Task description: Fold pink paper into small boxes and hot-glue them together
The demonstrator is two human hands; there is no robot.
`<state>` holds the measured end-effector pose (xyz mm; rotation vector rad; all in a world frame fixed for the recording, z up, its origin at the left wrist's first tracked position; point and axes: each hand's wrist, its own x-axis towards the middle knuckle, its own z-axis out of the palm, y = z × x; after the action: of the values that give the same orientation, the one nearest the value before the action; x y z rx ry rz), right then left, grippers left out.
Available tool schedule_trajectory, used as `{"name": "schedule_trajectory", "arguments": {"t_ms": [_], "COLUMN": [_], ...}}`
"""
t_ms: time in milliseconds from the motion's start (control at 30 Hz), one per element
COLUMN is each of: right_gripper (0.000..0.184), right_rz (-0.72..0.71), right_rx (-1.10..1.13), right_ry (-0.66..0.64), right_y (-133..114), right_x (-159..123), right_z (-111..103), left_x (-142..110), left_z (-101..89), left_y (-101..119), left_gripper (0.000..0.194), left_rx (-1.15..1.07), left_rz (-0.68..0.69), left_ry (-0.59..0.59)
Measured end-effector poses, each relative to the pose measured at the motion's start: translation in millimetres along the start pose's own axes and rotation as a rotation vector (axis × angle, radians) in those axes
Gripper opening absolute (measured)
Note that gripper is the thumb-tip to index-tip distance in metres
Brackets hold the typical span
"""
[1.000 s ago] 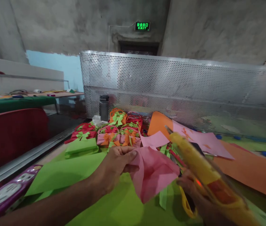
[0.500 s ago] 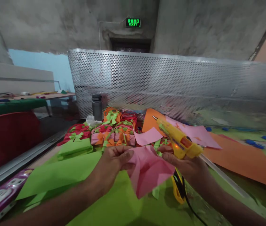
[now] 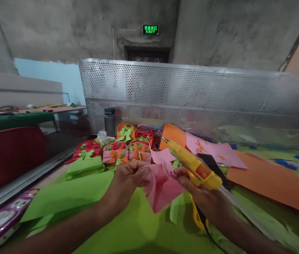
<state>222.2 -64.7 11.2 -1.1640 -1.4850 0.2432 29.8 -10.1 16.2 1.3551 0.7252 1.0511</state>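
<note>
Head view: left hand (image 3: 129, 183) pinches left edge of folded pink felt piece (image 3: 162, 190) between thumb and fingers. Right hand (image 3: 199, 194) pinches its right edge, also bearing yellow hot glue gun (image 3: 193, 162), nozzle tilted up and leftward. Felt piece hangs between hands, above green felt sheet (image 3: 138, 229). Small felt bags (image 3: 138, 153) sit beyond; gray bottle (image 3: 109, 121) stands behind.

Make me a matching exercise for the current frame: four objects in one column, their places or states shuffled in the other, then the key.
1. glue gun
2. dark bottle
3. purple power strip
4. exit sign

A. upright before the perforated panel
B. lit green, high on the wall
C. at the picture's lower left
D. in the right hand

Pairs: 1-D, 2-A, 3-C, 4-B
</note>
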Motion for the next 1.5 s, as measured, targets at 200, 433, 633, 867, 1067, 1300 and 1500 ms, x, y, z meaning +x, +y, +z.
{"name": "schedule_trajectory", "arguments": {"t_ms": [200,433,633,867,1067,1300,1500], "right_gripper": [0.029,0.047,0.052,0.05,0.018,0.021,0.02], "right_rz": [-0.006,-0.063,-0.2,-0.371,-0.305,-0.358,-0.391], "right_rx": [-0.266,-0.454,-0.89,-1.301,-1.348,-1.001,-0.377], "right_ry": [0.053,-0.284,-0.46,-0.352,-0.459,-0.304,-0.339], "right_y": [9,22,43,57,55,23,-7], "right_x": [18,25,4,-29,-28,0,26], "right_z": [-17,-17,-13,-5,-4,-25,-28], "left_x": [0,-2,10,13,0,-3,-5], "left_z": [-17.5,-19.2,-29.4,-29.9,-14.2,-15.6,-14.1], "left_y": [15,20,21,3,10,5,5], "left_gripper": [0.014,0.017,0.017,0.018,0.009,0.013,0.022], "left_rx": [0.665,0.83,0.453,0.167,0.392,0.561,0.639], "left_rz": [0.44,0.708,0.333,0.167,0.264,0.422,0.575], "left_ry": [0.104,0.235,0.268,0.131,0.025,-0.043,-0.117]}}
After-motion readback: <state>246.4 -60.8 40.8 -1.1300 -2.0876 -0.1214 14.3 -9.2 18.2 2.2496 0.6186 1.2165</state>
